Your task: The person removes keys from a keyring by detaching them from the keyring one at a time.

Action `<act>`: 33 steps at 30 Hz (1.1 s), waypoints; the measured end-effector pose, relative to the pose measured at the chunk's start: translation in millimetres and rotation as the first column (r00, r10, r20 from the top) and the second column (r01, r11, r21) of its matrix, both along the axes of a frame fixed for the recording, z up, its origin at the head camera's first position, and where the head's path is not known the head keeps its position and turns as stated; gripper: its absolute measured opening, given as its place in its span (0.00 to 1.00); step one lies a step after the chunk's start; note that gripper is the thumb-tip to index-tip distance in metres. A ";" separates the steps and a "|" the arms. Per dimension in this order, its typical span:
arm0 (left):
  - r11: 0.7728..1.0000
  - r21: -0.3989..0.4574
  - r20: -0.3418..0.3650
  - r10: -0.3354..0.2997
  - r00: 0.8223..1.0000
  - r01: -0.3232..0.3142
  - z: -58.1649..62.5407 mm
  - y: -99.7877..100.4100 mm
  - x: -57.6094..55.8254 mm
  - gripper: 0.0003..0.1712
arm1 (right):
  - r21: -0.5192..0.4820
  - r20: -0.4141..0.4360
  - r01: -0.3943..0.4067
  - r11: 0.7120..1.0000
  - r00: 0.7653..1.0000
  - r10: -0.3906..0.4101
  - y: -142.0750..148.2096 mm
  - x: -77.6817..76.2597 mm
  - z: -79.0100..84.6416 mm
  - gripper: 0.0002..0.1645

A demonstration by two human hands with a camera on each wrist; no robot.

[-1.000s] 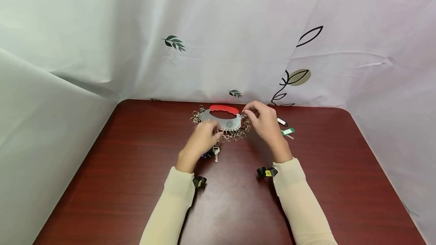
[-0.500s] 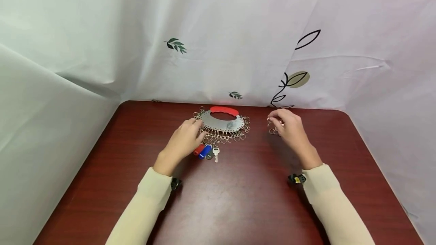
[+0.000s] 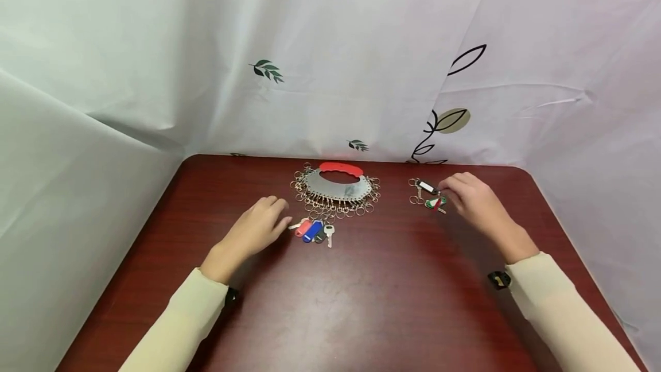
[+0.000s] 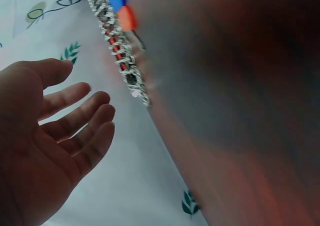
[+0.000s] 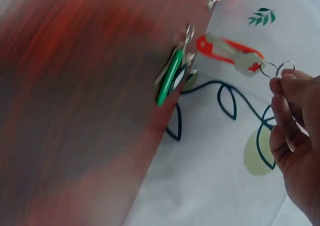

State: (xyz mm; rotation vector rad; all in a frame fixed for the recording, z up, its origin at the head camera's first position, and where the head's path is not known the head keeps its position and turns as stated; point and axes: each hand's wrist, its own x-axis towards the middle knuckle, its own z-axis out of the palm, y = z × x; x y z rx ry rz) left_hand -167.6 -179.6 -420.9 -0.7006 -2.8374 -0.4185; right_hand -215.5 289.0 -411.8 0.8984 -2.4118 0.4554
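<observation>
The right hand (image 3: pixel 475 200) is above the right half of the table (image 3: pixel 361 314), toward the far edge. Its thumb and forefinger are closed in a pinch on a key ring (image 5: pixel 287 62), the remaining fingers loosely bent. A smaller ring links this to a red key tag (image 5: pixel 220 55) and its silver key (image 5: pixel 247 65), which dangle clear of the fingertips. In the head view the tag's long axis slopes from the fingertips toward the table's near edge, slightly leftward, crossing in front of a green key tag (image 5: pixel 170 78); the right wrist view shows the two apart. The key lies along the red tag, its blade pointing away from the hand. A black key tag (image 3: pixel 427 187) with a white label lies just beyond the green one.

The left hand (image 3: pixel 251 231) holds nothing, its thumb apart and its fingers gently bent. Near its fingertips, a pinkish-red tag (image 3: pixel 303 228), a blue tag (image 3: pixel 312 231), a dark tag (image 3: pixel 321 236) and a loose-hanging key (image 3: pixel 329 234) fan out toward the near edge from a crescent-shaped metal key holder (image 3: pixel 335 188). The holder's red handle (image 3: pixel 341 168) runs along the table's far edge.
</observation>
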 end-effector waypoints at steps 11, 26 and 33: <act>1.000 -0.014 -0.035 0.000 0.999 0.000 -10.5 -15.2 12.0 0.10 | 0.322 -0.060 -0.072 0.944 0.994 0.096 26.3 0.3 7.3 0.13; 0.995 -0.075 -0.106 -0.079 0.991 0.071 -12.7 -14.5 19.1 0.08 | 0.449 -0.052 -0.125 0.885 0.985 0.166 -2.7 -15.1 -18.5 0.14; 0.990 -0.106 -0.110 -0.104 0.989 0.093 -13.5 -10.5 20.1 0.07 | 0.483 -0.007 -0.135 0.865 0.987 0.158 -15.1 -23.3 -32.2 0.16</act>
